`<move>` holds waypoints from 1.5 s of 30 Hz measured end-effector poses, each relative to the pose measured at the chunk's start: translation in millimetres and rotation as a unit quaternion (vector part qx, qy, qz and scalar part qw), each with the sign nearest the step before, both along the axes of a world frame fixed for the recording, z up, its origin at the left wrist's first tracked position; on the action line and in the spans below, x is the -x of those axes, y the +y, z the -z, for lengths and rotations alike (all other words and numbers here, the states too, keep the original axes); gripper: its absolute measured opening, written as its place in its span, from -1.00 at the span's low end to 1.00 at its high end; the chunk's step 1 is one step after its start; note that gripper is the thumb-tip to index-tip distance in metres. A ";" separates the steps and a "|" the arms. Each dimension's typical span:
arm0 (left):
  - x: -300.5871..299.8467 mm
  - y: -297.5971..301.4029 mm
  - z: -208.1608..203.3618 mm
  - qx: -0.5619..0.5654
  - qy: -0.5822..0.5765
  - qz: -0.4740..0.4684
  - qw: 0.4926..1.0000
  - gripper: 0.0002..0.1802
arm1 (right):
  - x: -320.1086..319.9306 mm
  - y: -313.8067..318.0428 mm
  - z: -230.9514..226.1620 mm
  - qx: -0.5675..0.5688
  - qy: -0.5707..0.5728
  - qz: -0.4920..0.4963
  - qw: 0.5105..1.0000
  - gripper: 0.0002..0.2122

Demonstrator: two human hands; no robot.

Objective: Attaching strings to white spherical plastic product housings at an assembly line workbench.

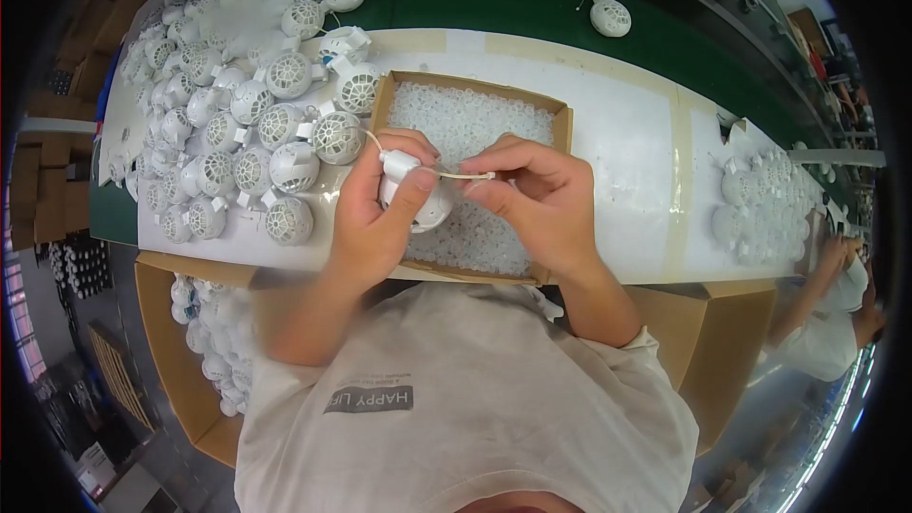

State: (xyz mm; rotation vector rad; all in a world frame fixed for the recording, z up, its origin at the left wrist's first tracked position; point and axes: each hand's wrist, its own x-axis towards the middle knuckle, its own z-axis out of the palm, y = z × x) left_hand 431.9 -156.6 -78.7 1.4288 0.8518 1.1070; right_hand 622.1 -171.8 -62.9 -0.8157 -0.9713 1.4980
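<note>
My left hand [370, 223] is closed around a small white round fan unit [434, 210] with a stubby cylindrical neck. A short pale wire [456, 176] runs from the neck toward the right. My right hand [551, 199] pinches the wire's end, where a small white connector shows at the fingertips. Both hands are above a shallow cardboard tray [564, 128] filled with tiny clear plastic pieces [465, 119]. My left fingers cover part of the unit.
Many similar white units [252, 100] with grille fronts crowd the table's left. One unit [610, 16] lies on the green belt behind. An open carton [195, 418] with more units stands lower left; another carton [731, 342] is at right. A co-worker's arm [807, 294] shows far right.
</note>
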 end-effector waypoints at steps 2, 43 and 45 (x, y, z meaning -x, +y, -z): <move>-0.2 1.3 -0.3 -0.133 0.132 -0.035 0.982 -0.70 | -2.9 3.8 -2.6 -0.193 -0.241 0.054 0.950 -0.80; 128.2 -79.3 -84.8 0.091 0.346 0.060 0.932 -0.52 | 95.2 4.5 -26.7 -0.455 -0.349 -0.143 0.807 -0.78; 179.0 -99.7 -93.3 0.090 0.405 0.039 0.909 -0.48 | 94.3 5.4 -25.0 -0.431 -0.410 -0.137 0.792 -0.80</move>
